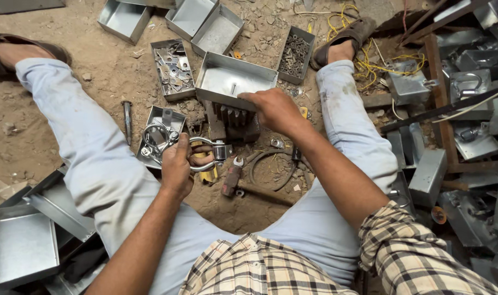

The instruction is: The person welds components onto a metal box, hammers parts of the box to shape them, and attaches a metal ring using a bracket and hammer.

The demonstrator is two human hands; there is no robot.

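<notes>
Dirt floor [85, 104] under everything, strewn with small stones and metal parts. Legs in pale trousers [90, 158] spread wide to either side of the hands, feet in sandals at the far ends. Stack of flat grey metal trays [25, 246] well out beyond the left hand, near the left thigh. More galvanised boxes and a rusty angle-iron frame [440, 93] piled well off to the right of the right hand. Open metal box [232, 79] directly under the right hand [273, 109], which is clamped over its near rim, fingers curled on the edge. Dark block with upright ribs [235, 123] just below that box, between the two hands. Three empty boxes [205, 24] beyond the right hand, farther away. Tray of washers and plates [172, 68] ahead of the left hand; tray of small dark screws [295, 54] ahead of the right. Small box of ring-shaped clamps [159, 136] touching the left hand's far side. Left hand [177, 164] closed around a shiny U-shaped clamp [208, 153], held just right of that small box. Curved dark tool [270, 166] lying on the floor between the knees, near the right forearm.
</notes>
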